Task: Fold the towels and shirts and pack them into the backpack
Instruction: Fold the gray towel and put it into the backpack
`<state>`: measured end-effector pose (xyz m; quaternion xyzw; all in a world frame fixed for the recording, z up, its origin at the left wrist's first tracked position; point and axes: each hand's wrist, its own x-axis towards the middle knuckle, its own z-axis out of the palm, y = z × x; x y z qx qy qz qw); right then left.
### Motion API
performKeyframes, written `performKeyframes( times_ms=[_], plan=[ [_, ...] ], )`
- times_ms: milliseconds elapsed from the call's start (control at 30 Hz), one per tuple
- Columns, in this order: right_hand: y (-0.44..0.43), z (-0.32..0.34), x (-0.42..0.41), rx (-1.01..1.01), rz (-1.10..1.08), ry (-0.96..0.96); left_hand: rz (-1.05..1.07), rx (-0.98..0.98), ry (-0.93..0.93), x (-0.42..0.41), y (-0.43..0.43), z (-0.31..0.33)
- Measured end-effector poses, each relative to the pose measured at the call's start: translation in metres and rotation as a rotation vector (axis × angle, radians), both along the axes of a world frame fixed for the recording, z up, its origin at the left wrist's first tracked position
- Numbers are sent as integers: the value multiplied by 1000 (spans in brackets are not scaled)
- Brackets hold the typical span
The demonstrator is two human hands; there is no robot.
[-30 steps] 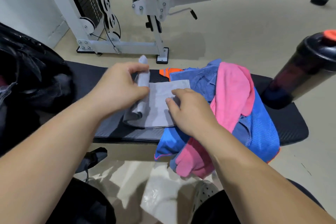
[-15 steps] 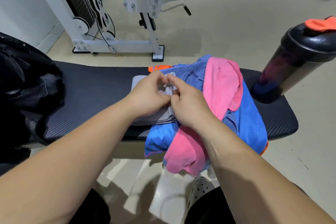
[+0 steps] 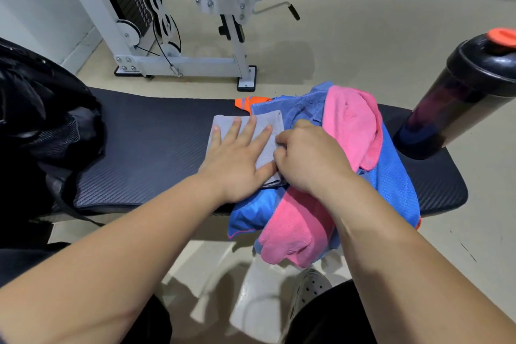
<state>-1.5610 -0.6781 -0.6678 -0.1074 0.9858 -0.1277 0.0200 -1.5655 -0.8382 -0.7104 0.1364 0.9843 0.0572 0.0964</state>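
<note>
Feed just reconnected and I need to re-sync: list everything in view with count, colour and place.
grey towel: one, grey, folded on the bench, left of the pile
pink towel: one, pink, on top of the pile, hanging over the near edge
blue towel: one, light blue, in the pile beside the grey towel
blue shirt: one, blue mesh with orange trim, under the pink towel
backpack: one, black, bench's left end
bench: one, black, across the middle
shaker bottle: one, black with orange cap, bench's right end
weight machine: one, white, floor behind the bench
left hand: flat on the grey towel
right hand: fingers curled, pinching the grey towel's right edge
</note>
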Motion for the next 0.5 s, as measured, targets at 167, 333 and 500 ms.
performKeyframes(
  times_ms=[167,333,500],
  plan=[
    [-3,-4,-6,-8,84,68,-2,-12,32,-3,2,-10],
    [-6,-12,-10,60,129,-57,-83,-106,57,-1,-13,-8],
    [-17,-15,-14,2,300,-16,-373,-301,76,-8,-58,3]
  ],
)
